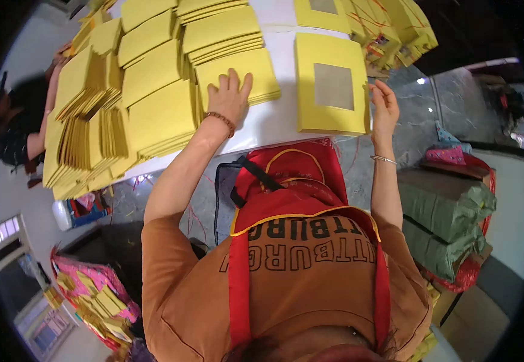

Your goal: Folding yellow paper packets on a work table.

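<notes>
Yellow stack (264, 73) on white table (271, 125), under left hand (228, 102), fingers spread, ungripping; right hand (385, 110) half-curled beside windowed yellow packet (333, 84), grip unclear; uneven left-hand pressure could skew stack.

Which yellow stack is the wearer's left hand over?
The front stack in the column just left of the front yellow piece with a grey rectangle; only this stack is partly covered by the left hand.

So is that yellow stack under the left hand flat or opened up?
Flat: the yellow stack under the left hand shows thin, layered edges.
</notes>
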Tool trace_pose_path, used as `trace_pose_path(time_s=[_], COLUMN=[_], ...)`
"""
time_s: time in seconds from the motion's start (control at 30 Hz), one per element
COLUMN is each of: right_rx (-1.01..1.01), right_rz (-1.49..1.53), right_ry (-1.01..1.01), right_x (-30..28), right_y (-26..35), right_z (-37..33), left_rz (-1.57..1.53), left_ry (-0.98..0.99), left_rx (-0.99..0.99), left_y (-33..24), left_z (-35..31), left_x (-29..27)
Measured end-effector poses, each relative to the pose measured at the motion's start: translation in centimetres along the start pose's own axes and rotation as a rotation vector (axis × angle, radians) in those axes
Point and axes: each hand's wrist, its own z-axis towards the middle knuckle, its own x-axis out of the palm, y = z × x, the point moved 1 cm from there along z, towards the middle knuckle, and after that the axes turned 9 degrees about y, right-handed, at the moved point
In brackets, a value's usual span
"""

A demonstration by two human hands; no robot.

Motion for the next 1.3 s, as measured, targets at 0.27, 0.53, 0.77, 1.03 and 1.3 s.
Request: trace_pose_path(time_s=[0.27, 0.53, 0.77, 1.03, 1.3], right_rx=[0.209, 0.26, 0.271, 0.272, 0.489], right_rz=[-0.318, -0.336, -0.388, -0.263, 0.083], right_ry=[-0.03, 0.012, 0.022, 0.096, 0.193], right_x=[-1.3, -0.2, -0.5, -0.5, -0.2], right_y=[-2.2, -1.6, -2.0, -2.5, 0.1], right_z=[-0.9, -1.4, -1.7, -1.6, -1.4], left_rz=[-0.103, -0.142, -0.233, -1.056, -1.997], left_ry=[-0.117, 0.027, -0.104, -0.278, -0.141], left_rx=[-0.033, -0.019, 0.053, 0.265, 0.027], left_y=[0.4, 0.9, -0.1, -10.3, -12.6], left_z=[-0.3, -0.5, -0.5, 2.0, 3.6], left_x=[-1.0, -3.5, -7.1, -6.3, -0.7])
